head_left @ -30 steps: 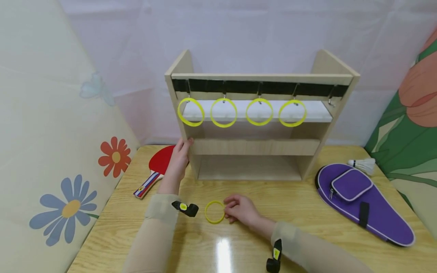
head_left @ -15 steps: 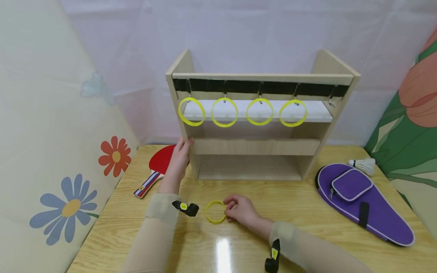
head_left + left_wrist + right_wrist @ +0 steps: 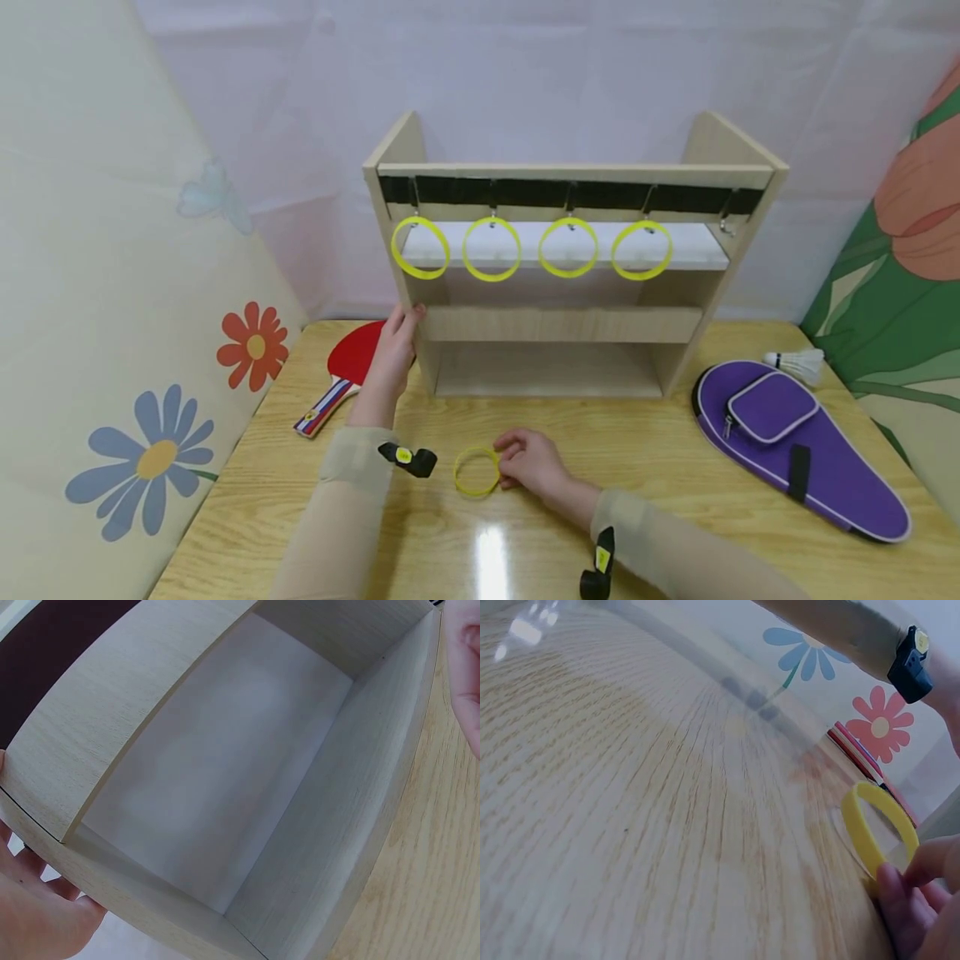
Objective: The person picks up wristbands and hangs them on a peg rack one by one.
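My left hand (image 3: 393,350) grips the left side panel of a light wooden shelf unit (image 3: 562,323). In the left wrist view, its fingers (image 3: 45,915) wrap behind that panel's edge. Low in front of the shelf, my right hand (image 3: 532,462) pinches the right edge of a thin yellow ring (image 3: 457,479). Seen from the right wrist, this yellow ring (image 3: 860,825) stands tilted up from the tabletop, its lower edge between thumb and fingers. Several matching yellow rings (image 3: 492,277) hang from metal hooks along the shelf's black strip (image 3: 607,196); the rightmost hook (image 3: 726,225) is bare.
A red table tennis bat (image 3: 352,354) lies on the wooden table (image 3: 600,517) behind my left forearm. To the right are a purple racket case (image 3: 772,408) and a white shuttlecock (image 3: 802,364). Flowered cloths stand at both sides.
The right fingers have closed on the yellow ring's edge, and the ring has shifted slightly right and toward me. The left hand stays on the side panel.
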Demonstrator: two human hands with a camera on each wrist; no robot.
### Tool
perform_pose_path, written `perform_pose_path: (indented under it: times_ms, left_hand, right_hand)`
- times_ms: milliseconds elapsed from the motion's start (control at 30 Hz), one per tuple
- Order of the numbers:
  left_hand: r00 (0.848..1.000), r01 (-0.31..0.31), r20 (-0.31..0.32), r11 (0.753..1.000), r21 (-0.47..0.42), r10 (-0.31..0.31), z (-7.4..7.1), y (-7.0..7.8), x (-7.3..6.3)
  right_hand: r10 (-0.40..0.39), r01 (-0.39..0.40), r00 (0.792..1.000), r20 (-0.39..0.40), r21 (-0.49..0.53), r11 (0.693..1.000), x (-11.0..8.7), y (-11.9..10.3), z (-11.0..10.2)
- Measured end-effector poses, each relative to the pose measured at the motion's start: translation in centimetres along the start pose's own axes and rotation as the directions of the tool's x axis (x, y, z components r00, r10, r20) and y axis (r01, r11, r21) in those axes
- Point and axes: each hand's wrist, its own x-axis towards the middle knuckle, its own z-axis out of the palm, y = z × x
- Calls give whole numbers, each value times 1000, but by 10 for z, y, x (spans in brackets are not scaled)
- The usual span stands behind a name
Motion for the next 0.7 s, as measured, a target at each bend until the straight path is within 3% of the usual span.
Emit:
perform_pose_path:
  times_ms: [700]
  left_hand:
    - [1000,-6,9,1000,-6,6,0,-1,0]
  right_hand:
    - [102,-113,993,59,215,970,-14,-7,-26]
